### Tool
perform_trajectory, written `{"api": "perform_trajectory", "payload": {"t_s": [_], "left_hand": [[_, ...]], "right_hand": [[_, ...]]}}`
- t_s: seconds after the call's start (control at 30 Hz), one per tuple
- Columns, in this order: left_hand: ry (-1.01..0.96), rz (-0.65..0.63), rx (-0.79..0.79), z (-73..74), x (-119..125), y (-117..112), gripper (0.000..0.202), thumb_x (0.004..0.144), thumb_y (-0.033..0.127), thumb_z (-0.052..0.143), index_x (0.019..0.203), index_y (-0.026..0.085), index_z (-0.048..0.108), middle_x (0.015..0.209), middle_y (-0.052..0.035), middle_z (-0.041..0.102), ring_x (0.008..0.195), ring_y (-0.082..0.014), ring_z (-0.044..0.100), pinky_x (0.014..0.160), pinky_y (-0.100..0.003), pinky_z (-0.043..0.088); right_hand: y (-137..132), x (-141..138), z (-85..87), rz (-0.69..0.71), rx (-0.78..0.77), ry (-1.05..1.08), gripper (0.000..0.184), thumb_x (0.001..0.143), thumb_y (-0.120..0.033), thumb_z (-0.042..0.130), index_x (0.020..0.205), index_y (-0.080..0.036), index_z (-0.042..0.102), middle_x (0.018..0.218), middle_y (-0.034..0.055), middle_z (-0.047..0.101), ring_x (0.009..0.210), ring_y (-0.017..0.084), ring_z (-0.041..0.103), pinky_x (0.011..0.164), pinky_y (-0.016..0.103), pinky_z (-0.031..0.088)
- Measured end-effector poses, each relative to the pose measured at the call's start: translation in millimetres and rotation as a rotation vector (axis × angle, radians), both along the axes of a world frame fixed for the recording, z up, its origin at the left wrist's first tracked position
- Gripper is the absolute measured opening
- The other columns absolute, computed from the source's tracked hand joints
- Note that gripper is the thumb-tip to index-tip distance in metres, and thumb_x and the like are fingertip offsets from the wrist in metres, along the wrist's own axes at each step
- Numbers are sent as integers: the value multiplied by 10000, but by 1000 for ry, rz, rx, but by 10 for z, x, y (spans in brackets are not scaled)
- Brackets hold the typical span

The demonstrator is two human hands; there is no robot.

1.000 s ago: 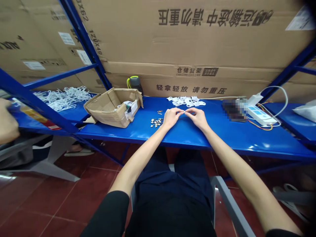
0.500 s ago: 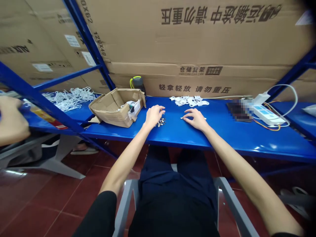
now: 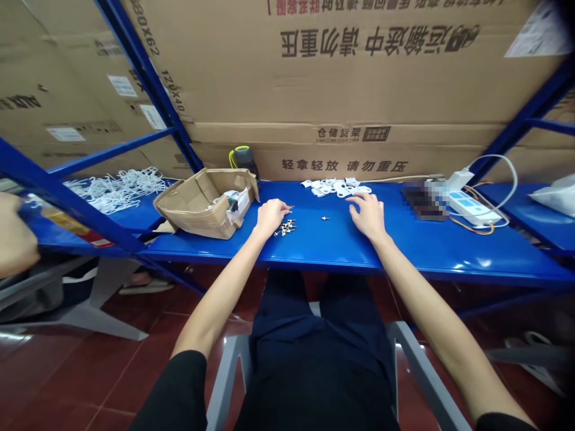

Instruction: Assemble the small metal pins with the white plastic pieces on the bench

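My left hand (image 3: 269, 216) rests on the blue shelf (image 3: 404, 245) with its fingers curled over a small heap of metal pins (image 3: 284, 227); what the fingertips pinch is too small to name. My right hand (image 3: 369, 214) lies further right, fingers spread, its tips touching the near edge of a pile of white plastic clips (image 3: 335, 186). One small assembled piece (image 3: 324, 218) lies alone on the shelf between the two hands.
An open cardboard box (image 3: 202, 202) with parts stands left of my left hand, a dark bottle (image 3: 244, 159) behind it. White hangers (image 3: 117, 184) lie far left. A power strip (image 3: 467, 206) with cables sits at right. Big cartons line the back. Another person's hand (image 3: 13, 239) shows at the left edge.
My hands, together a second ago on a small piece, have parted. The piece now lies on the shelf. The left hand went to the pins, the right to the white clips.
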State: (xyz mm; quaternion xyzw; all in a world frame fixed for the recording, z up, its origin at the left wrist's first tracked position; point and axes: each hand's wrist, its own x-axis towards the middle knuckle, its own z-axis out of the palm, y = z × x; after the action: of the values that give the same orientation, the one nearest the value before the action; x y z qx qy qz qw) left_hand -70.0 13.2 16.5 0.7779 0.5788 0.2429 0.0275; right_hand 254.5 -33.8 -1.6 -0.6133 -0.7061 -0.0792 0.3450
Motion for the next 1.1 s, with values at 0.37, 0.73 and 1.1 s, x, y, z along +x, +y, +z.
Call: {"api": "perform_trajectory", "payload": {"t_s": [0.37, 0.73, 1.1], "left_hand": [[80, 32, -82, 136, -90, -88, 181, 1006, 286, 682, 1068, 229, 842, 1178, -90, 777, 1106, -292, 706, 908, -339, 514], [-3, -138, 112, 161, 316, -299, 130, 1065, 283, 617, 1073, 225, 733, 1158, -58, 754, 1067, -229, 699, 810, -298, 472], [55, -451, 376, 31, 758, -517, 241, 1131, 329, 484, 1087, 182, 671, 1084, -60, 746, 939, -189, 694, 826, -302, 464]], "right_hand": [[-419, 281, -67, -202, -184, -146, 454, 1017, -198, 390, 1310, -208, 738, 1443, 161, 663, 1285, 351, 559, 963, 488, 442], [-341, 296, -5, -172, -261, -233, 412, 1062, -360, 435, 1247, -203, 768, 1290, 169, 743, 1180, 349, 597, 883, 442, 415], [-206, 179, 110, 16, -191, -135, 209, 977, -287, 601, 938, -207, 791, 977, 122, 804, 1068, 333, 668, 974, 501, 397]]}}
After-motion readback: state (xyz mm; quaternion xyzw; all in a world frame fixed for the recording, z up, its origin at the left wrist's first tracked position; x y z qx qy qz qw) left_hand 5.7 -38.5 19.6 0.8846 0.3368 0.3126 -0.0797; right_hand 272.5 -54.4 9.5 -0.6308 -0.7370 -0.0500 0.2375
